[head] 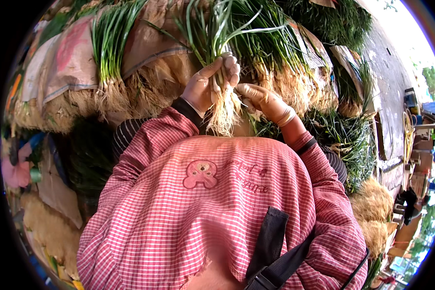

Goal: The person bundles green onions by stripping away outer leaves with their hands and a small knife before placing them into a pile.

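Observation:
Gripped in my gloved left hand point(206, 85) is a small bunch of green onions point(223, 108), held around its white stems. Its pale roots hang down towards my checked smock, and the green leaves fan out above the fist. Beside the roots, on the right, my gloved right hand point(264, 101) has its thumb and fingers brought together. Whether they pinch a thin piece cannot be made out. Beyond the right hand lies a large heap of green onions point(286, 72), roots facing me. To the left, a separate bunch of green onions point(110, 69) rests on woven sacking.
A woven sack point(70, 61) covers more rooted bunches at the left. Loose green leaves point(348, 145) are piled by my right side. Root bundles point(371, 206) lie at the lower right, others point(50, 228) at the lower left. A paved strip point(391, 83) runs along the right.

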Demonstrator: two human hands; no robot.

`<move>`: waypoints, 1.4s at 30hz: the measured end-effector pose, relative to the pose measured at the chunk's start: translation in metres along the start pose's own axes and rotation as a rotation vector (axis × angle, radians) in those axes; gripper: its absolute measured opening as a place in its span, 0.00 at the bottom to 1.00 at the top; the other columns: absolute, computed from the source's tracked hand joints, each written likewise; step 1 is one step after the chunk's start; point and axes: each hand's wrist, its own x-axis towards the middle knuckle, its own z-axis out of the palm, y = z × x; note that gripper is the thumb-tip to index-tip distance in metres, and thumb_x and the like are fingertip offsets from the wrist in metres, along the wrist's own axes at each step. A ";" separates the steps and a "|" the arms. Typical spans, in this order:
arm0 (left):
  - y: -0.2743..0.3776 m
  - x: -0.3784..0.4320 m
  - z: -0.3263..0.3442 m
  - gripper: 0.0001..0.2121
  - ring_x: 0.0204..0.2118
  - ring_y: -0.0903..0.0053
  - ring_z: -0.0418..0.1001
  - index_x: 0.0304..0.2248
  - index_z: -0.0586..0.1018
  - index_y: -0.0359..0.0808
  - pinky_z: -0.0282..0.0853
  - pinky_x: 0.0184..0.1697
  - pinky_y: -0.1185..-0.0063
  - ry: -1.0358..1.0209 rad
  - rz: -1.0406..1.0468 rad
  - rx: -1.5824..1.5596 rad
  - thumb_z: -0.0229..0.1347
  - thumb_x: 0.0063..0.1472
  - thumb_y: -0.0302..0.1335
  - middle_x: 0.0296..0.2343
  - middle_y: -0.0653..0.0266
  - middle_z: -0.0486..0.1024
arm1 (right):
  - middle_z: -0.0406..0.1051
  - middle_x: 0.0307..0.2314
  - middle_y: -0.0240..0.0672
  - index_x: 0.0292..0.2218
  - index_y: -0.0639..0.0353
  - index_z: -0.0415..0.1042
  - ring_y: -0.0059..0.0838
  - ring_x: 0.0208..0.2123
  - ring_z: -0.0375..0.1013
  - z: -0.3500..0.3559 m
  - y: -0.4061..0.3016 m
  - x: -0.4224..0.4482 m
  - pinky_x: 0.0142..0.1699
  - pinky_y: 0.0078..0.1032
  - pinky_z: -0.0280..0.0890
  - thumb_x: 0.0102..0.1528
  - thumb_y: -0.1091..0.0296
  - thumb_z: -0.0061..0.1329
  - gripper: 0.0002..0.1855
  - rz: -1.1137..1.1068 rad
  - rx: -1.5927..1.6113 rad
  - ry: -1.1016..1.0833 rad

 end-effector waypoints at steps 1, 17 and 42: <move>-0.003 0.002 -0.004 0.12 0.44 0.68 0.74 0.47 0.72 0.33 0.69 0.52 0.72 0.045 0.017 0.026 0.48 0.67 0.30 0.39 0.62 0.77 | 0.70 0.27 0.25 0.49 0.63 0.70 0.13 0.22 0.59 0.003 -0.001 -0.003 0.29 0.14 0.58 0.63 0.53 0.45 0.23 -0.006 0.024 -0.016; -0.002 -0.011 0.026 0.13 0.31 0.72 0.79 0.45 0.72 0.33 0.69 0.52 0.58 0.047 -0.154 0.416 0.47 0.67 0.33 0.35 0.56 0.79 | 0.64 0.20 0.17 0.34 0.56 0.76 0.09 0.21 0.57 -0.055 0.034 -0.097 0.26 0.12 0.51 0.59 0.59 0.53 0.10 -0.025 -0.007 0.263; -0.021 0.003 -0.014 0.16 0.29 0.80 0.75 0.49 0.74 0.35 0.73 0.26 0.80 0.419 -0.255 0.537 0.56 0.63 0.30 0.30 0.66 0.77 | 0.77 0.26 0.35 0.33 0.54 0.76 0.26 0.23 0.75 -0.091 -0.009 0.001 0.30 0.25 0.72 0.58 0.52 0.51 0.14 -0.173 -1.174 0.958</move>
